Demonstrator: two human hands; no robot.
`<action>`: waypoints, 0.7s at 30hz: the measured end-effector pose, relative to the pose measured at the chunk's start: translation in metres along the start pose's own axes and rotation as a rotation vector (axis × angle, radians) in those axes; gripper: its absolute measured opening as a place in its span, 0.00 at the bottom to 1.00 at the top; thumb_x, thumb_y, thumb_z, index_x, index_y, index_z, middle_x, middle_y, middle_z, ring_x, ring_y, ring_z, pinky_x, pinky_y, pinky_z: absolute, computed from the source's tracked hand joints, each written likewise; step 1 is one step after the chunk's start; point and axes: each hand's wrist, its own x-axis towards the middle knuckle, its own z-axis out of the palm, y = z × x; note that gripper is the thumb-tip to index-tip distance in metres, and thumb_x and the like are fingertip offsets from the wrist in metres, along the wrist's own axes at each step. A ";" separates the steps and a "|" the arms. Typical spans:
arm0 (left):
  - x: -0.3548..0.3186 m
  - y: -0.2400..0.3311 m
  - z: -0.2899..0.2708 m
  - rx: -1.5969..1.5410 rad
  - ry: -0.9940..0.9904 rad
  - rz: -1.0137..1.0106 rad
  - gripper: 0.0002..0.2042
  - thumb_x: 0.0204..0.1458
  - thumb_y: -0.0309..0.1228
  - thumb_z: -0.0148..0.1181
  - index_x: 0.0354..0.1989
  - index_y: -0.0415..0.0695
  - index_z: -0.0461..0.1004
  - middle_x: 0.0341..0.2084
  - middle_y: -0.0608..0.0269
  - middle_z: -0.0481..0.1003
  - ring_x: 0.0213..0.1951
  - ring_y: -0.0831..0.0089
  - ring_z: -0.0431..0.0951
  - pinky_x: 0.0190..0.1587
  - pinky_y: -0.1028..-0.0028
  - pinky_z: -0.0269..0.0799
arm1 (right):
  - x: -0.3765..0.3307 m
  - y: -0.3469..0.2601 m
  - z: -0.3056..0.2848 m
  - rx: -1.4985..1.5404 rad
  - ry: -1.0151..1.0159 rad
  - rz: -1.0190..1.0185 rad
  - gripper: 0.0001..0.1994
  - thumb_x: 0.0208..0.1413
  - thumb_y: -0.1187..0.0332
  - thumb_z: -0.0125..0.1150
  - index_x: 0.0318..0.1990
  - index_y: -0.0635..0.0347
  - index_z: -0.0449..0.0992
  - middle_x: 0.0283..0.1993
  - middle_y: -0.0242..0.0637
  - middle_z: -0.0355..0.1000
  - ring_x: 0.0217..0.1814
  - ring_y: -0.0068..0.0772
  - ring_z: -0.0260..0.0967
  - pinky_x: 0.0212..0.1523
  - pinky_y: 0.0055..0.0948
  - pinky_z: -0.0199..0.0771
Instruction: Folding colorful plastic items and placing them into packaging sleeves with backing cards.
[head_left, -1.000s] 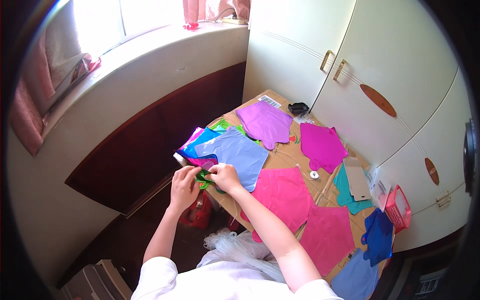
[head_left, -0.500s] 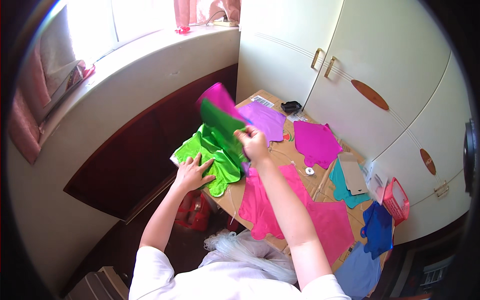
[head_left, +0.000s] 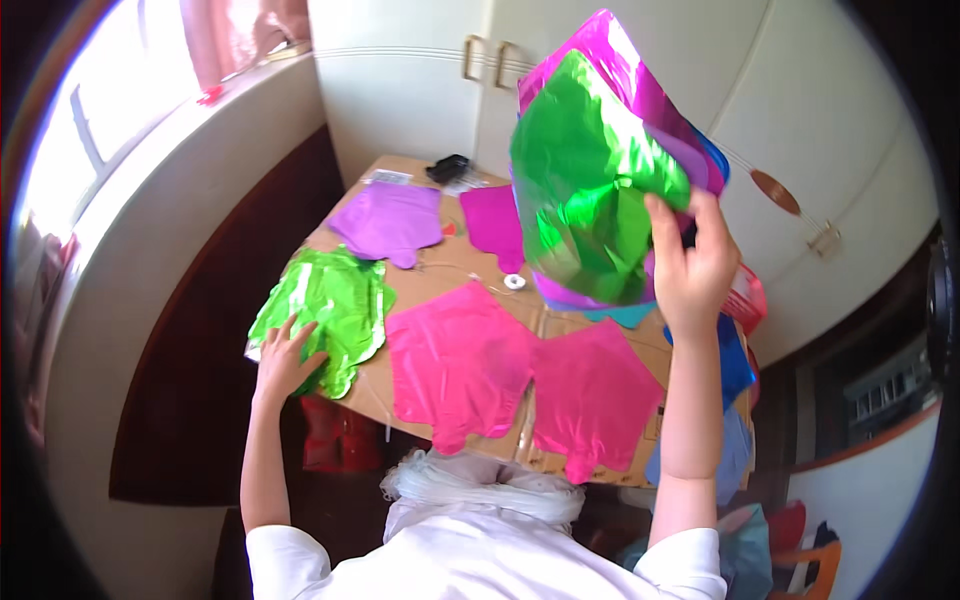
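Raised over the table's right side, my right hand (head_left: 693, 262) pinches a fanned bunch of flat foil balloons by their lower edge. A shiny green foil balloon (head_left: 590, 170) faces me at the front of the bunch, with a magenta foil balloon (head_left: 607, 42) behind it. Purple and blue edges also show in the bunch. At the table's left edge, my left hand (head_left: 285, 362) rests with spread fingers on a crinkled lime-green foil balloon (head_left: 335, 305). Two pink foil balloons (head_left: 460, 360) lie flat side by side in front of me.
The table is topped with brown cardboard (head_left: 375, 375). A lilac balloon (head_left: 388, 218), a magenta balloon (head_left: 490, 222), a white spool (head_left: 514, 282) and a black object (head_left: 448, 168) lie farther back. At right are a blue balloon (head_left: 737, 355) and a red container (head_left: 745, 298). White cupboards stand behind.
My right hand has lifted the foil bunch up and to the right, away from the lime-green balloon. My left hand stays on that balloon. The head view has turned rightward.
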 end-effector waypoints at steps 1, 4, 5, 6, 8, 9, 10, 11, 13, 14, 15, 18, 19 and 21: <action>0.001 0.012 0.000 -0.021 0.064 0.026 0.28 0.46 0.42 0.64 0.57 0.53 0.68 0.59 0.50 0.63 0.55 0.51 0.64 0.56 0.56 0.61 | -0.013 -0.004 -0.022 -0.159 -0.040 -0.152 0.05 0.50 0.75 0.62 0.33 0.63 0.73 0.26 0.34 0.70 0.24 0.32 0.66 0.25 0.29 0.65; -0.009 0.057 -0.012 -0.208 0.214 0.134 0.25 0.46 0.32 0.64 0.55 0.46 0.68 0.57 0.51 0.64 0.55 0.52 0.63 0.56 0.59 0.62 | -0.058 -0.021 -0.055 -0.474 -0.184 -0.645 0.06 0.44 0.77 0.62 0.31 0.62 0.73 0.28 0.40 0.70 0.25 0.34 0.67 0.22 0.32 0.64; -0.016 0.077 -0.012 -0.353 0.210 0.160 0.25 0.46 0.29 0.64 0.55 0.46 0.68 0.55 0.52 0.65 0.54 0.53 0.65 0.54 0.61 0.63 | -0.074 -0.031 -0.057 -0.405 -0.316 -0.622 0.05 0.44 0.75 0.61 0.30 0.61 0.73 0.29 0.41 0.70 0.26 0.33 0.67 0.23 0.30 0.64; -0.020 0.100 -0.009 -0.503 0.202 0.197 0.25 0.45 0.27 0.64 0.55 0.46 0.67 0.54 0.52 0.66 0.52 0.54 0.67 0.53 0.62 0.65 | -0.091 -0.041 -0.061 -0.348 -0.448 -0.592 0.05 0.44 0.73 0.61 0.29 0.61 0.73 0.29 0.42 0.70 0.28 0.32 0.67 0.24 0.28 0.64; -0.025 0.147 -0.004 -0.874 -0.122 0.237 0.22 0.50 0.25 0.60 0.55 0.42 0.67 0.51 0.55 0.68 0.49 0.59 0.71 0.51 0.66 0.68 | -0.138 -0.040 -0.058 -0.381 -0.613 -0.579 0.05 0.46 0.70 0.59 0.28 0.62 0.73 0.30 0.41 0.71 0.29 0.31 0.66 0.28 0.25 0.64; -0.030 0.169 0.004 -1.154 -0.288 0.227 0.21 0.53 0.27 0.57 0.56 0.40 0.65 0.50 0.56 0.68 0.49 0.61 0.72 0.52 0.67 0.68 | -0.163 -0.036 -0.055 -0.381 -0.650 -0.550 0.05 0.46 0.70 0.59 0.30 0.61 0.74 0.31 0.42 0.72 0.29 0.31 0.67 0.28 0.25 0.65; -0.035 0.189 0.016 -1.428 -0.458 0.205 0.20 0.57 0.28 0.55 0.57 0.38 0.63 0.50 0.57 0.68 0.49 0.64 0.72 0.53 0.67 0.68 | -0.186 -0.031 -0.051 -0.375 -0.685 -0.524 0.06 0.45 0.71 0.60 0.31 0.61 0.74 0.32 0.42 0.73 0.28 0.31 0.67 0.28 0.26 0.66; -0.038 0.208 0.024 -1.598 -0.602 0.108 0.20 0.58 0.30 0.53 0.58 0.37 0.62 0.50 0.57 0.68 0.49 0.64 0.72 0.53 0.67 0.69 | -0.208 -0.028 -0.049 -0.382 -0.709 -0.473 0.05 0.44 0.71 0.60 0.30 0.61 0.75 0.32 0.42 0.73 0.29 0.31 0.67 0.28 0.26 0.66; -0.041 0.235 0.035 -1.907 -0.875 -0.130 0.21 0.62 0.33 0.48 0.60 0.36 0.58 0.50 0.57 0.68 0.51 0.66 0.72 0.54 0.67 0.69 | -0.240 -0.023 -0.044 -0.372 -0.745 -0.384 0.05 0.44 0.70 0.60 0.30 0.60 0.75 0.34 0.42 0.73 0.30 0.30 0.68 0.29 0.25 0.66; -0.041 0.243 0.038 -1.888 -0.875 -0.176 0.22 0.62 0.35 0.48 0.61 0.37 0.57 0.50 0.57 0.68 0.50 0.66 0.72 0.54 0.66 0.70 | -0.251 -0.024 -0.044 -0.354 -0.743 -0.349 0.05 0.44 0.70 0.60 0.30 0.60 0.75 0.34 0.41 0.73 0.30 0.30 0.68 0.29 0.25 0.66; -0.041 0.250 0.041 -1.868 -0.874 -0.222 0.23 0.62 0.36 0.47 0.62 0.38 0.55 0.50 0.56 0.68 0.50 0.66 0.72 0.53 0.66 0.70 | -0.260 -0.025 -0.043 -0.336 -0.742 -0.314 0.05 0.44 0.70 0.60 0.29 0.60 0.75 0.34 0.41 0.73 0.30 0.30 0.68 0.29 0.25 0.66; -0.034 0.260 0.049 -1.726 -0.831 -0.324 0.20 0.62 0.35 0.47 0.58 0.39 0.58 0.48 0.57 0.69 0.46 0.68 0.75 0.46 0.68 0.75 | -0.273 -0.031 -0.050 -0.316 -0.802 -0.213 0.07 0.44 0.67 0.60 0.32 0.56 0.76 0.39 0.40 0.73 0.37 0.32 0.69 0.36 0.28 0.67; -0.028 0.265 0.036 -1.642 -0.830 -0.297 0.18 0.62 0.35 0.48 0.57 0.38 0.59 0.46 0.57 0.70 0.44 0.69 0.76 0.45 0.69 0.76 | -0.274 -0.029 -0.052 -0.291 -0.784 -0.193 0.08 0.46 0.64 0.60 0.32 0.55 0.76 0.41 0.41 0.73 0.39 0.34 0.69 0.39 0.29 0.67; -0.017 0.273 0.023 -1.488 -0.758 -0.189 0.14 0.61 0.31 0.49 0.52 0.38 0.61 0.40 0.57 0.73 0.41 0.70 0.78 0.39 0.71 0.78 | -0.272 -0.027 -0.059 -0.155 -0.783 -0.126 0.10 0.49 0.61 0.60 0.36 0.54 0.75 0.46 0.45 0.71 0.46 0.38 0.68 0.45 0.34 0.67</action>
